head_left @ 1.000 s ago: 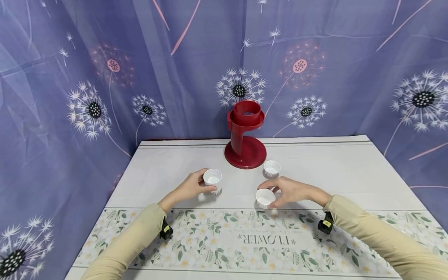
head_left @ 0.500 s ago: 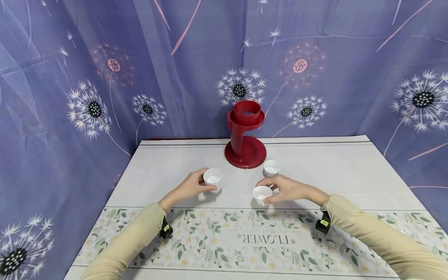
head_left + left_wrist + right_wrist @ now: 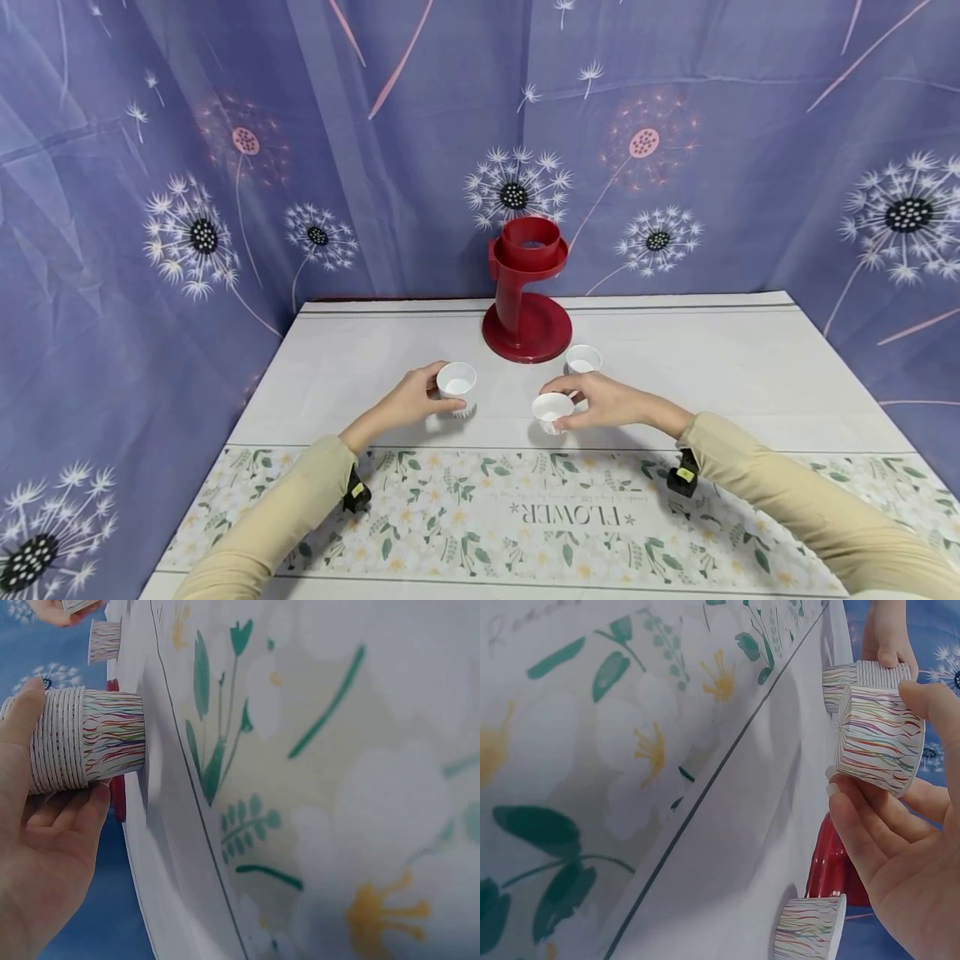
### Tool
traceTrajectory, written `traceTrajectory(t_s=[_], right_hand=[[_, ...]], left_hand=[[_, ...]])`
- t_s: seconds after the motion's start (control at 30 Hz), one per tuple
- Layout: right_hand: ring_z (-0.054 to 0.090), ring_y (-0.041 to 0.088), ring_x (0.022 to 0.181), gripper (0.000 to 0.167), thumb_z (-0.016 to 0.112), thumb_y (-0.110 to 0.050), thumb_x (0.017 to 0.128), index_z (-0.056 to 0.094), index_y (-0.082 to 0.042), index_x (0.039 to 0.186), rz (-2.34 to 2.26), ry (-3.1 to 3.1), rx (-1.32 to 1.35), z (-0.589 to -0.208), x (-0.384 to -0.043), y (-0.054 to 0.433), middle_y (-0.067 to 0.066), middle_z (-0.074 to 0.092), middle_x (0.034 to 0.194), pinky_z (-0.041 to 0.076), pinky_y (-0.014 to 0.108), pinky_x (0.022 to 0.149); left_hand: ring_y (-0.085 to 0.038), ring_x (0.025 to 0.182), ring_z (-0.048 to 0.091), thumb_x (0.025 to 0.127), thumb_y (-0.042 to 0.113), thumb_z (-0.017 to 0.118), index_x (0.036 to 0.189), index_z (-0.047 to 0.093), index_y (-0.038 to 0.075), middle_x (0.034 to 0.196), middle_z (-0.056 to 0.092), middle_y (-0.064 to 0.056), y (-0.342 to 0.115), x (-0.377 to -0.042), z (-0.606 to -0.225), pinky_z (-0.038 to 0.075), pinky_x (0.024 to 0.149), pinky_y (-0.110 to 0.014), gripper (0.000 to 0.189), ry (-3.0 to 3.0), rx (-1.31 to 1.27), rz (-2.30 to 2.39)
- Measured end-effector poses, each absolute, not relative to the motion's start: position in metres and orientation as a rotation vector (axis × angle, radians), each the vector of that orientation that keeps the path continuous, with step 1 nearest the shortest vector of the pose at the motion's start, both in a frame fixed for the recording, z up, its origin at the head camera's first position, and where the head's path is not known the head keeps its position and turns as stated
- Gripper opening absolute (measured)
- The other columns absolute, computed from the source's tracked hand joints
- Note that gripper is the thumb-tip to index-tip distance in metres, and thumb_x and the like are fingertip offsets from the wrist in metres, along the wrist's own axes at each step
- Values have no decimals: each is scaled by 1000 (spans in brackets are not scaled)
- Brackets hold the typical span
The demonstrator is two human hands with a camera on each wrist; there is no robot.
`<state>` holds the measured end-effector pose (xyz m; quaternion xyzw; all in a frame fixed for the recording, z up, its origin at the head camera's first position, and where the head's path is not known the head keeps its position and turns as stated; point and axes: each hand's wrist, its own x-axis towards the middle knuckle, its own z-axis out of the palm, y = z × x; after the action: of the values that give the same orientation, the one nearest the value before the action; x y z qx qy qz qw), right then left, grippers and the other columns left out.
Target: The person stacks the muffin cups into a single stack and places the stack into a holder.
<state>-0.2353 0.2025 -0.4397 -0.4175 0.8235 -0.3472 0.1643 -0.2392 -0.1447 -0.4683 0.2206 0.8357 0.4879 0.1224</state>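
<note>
My left hand (image 3: 412, 396) grips a nested stack of paper baking cups (image 3: 456, 382), thumb on one side and fingers on the other. In the left wrist view, the stack (image 3: 112, 731) shows many rims and coloured wavy lines. My right hand (image 3: 607, 402) pinches one paper baking cup (image 3: 552, 408) between thumb and fingers, mouth up, just right of the stack. Its striped wall (image 3: 881, 742) shows in the right wrist view, apart from the tabletop. Another baking cup (image 3: 583, 359) stands upright on the table behind the right hand, partly covered by it.
A red stand (image 3: 527, 325) with a round base and a ring-shaped holder on top is at the back middle of the table. A white cloth with a flowered band (image 3: 420, 517) covers the table. Purple curtains (image 3: 420, 167) hang behind and at the sides.
My right hand has moved left and slightly away from me with its baking cup, closer to the stack. The left hand and its stack have stayed put.
</note>
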Motion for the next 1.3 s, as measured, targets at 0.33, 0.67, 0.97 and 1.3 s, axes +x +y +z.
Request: traceTrajectory(t_s=[0.33,0.67,0.97,1.3], right_hand=[[60,6,100,42,75,-29,85,63,-15,123,-998,2345,-1166,-442,-235,197,-3,66,116,56,32,86],[61,9,100,43,75,-29,85,62,-12,123,-982,2358,-1189,-441,-235,191,-2,67,115,57,31,84],[62,15,107,46,74,-32,86,62,-11,125,-987,2394,-1233,-431,-240,181,0,67,119,56,36,86],[61,16,111,50,75,-33,85,60,-10,127,-976,2389,-1219,-428,-238,177,2,65,124,56,35,87]], left_hand=[[-28,114,62,83,20,78,135,50,4,123,62,-16,-146,-240,-470,55,90,-28,61,2442,645,1420],[-28,114,62,84,21,77,136,49,4,124,61,-16,-147,-239,-473,55,90,-28,62,2425,651,1430],[-29,115,61,84,19,76,136,49,3,125,60,-17,-146,-239,-469,54,91,-28,61,2446,665,1419],[-28,115,62,84,20,77,136,50,4,124,61,-15,-147,-240,-472,54,91,-27,60,2448,669,1417]])
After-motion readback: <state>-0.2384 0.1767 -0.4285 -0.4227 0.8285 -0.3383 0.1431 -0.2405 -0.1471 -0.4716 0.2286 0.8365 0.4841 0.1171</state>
